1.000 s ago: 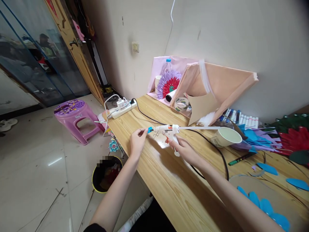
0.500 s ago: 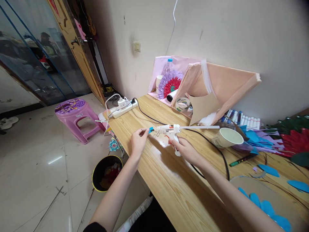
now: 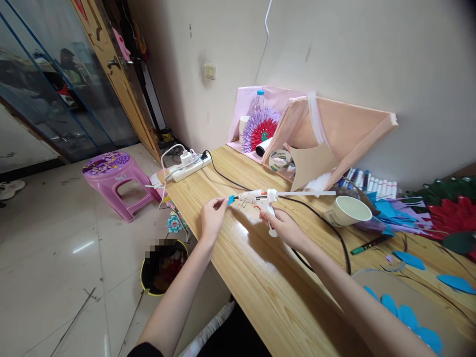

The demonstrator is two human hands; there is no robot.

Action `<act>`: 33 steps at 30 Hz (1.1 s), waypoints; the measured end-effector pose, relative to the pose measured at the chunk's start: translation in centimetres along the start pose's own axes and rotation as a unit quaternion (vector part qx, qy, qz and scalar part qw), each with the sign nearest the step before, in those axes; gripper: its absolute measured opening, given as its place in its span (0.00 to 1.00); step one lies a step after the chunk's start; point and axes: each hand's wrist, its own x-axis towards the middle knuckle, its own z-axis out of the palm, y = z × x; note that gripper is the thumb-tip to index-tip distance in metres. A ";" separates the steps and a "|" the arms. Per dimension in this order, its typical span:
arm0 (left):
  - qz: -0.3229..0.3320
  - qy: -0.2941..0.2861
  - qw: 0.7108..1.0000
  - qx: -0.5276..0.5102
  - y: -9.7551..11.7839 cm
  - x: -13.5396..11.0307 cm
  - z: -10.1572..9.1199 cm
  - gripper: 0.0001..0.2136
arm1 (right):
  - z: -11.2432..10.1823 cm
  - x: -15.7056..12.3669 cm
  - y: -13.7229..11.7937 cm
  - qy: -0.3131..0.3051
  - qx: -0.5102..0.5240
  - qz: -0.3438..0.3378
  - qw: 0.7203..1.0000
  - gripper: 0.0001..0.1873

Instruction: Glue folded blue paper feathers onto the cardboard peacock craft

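My left hand (image 3: 213, 218) pinches a small blue piece (image 3: 231, 200), perhaps paper or foam, between thumb and fingertips above the table. Wrapped round the handle of a white hot glue gun (image 3: 265, 198) is my right hand (image 3: 279, 223). The gun's nozzle points left and meets or nearly meets the blue piece; I cannot tell whether they touch. A long translucent glue stick (image 3: 307, 193) sticks out of the gun's back. At the lower right, several blue petals (image 3: 407, 317) sit on a round cardboard disc (image 3: 366, 277), and loose blue petals (image 3: 456, 283) lie close by.
A white power strip (image 3: 191, 167) with plugs sits at the table's far left corner, and a black cord (image 3: 344, 243) crosses the wood. A paper cup (image 3: 347, 211), a green marker (image 3: 366, 246) and a pink box (image 3: 357, 121) stand or lie rightward. Below left are a bin (image 3: 147, 285) and stool (image 3: 126, 188).
The glue gun's handle has tilted very slightly in my right hand. Both hands keep their grips, and the whole view has shifted a little.
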 end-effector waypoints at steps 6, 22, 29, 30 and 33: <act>-0.007 0.007 1.000 -0.007 -0.3 0.1 0.0 0.11 | 0.1 1.7 0.9 0.091 -0.024 -0.005 0.996 0.20; -0.019 -0.189 0.980 -0.054 3.1 -4.0 3.5 0.12 | -2.0 1.8 1.4 0.209 -0.216 -0.052 0.952 0.12; -0.015 -0.362 0.929 -0.075 7.1 -8.0 11.3 0.12 | -7.5 -12.7 1.9 0.236 -0.035 -0.050 0.970 0.07; -0.024 -0.396 0.915 -0.075 7.6 -8.7 12.6 0.13 | -8.0 -14.3 2.2 0.251 -0.021 -0.043 0.967 0.08; -0.055 -0.482 0.872 -0.073 8.7 -11.0 16.2 0.14 | -8.7 -18.2 3.6 0.311 0.017 -0.019 0.950 0.09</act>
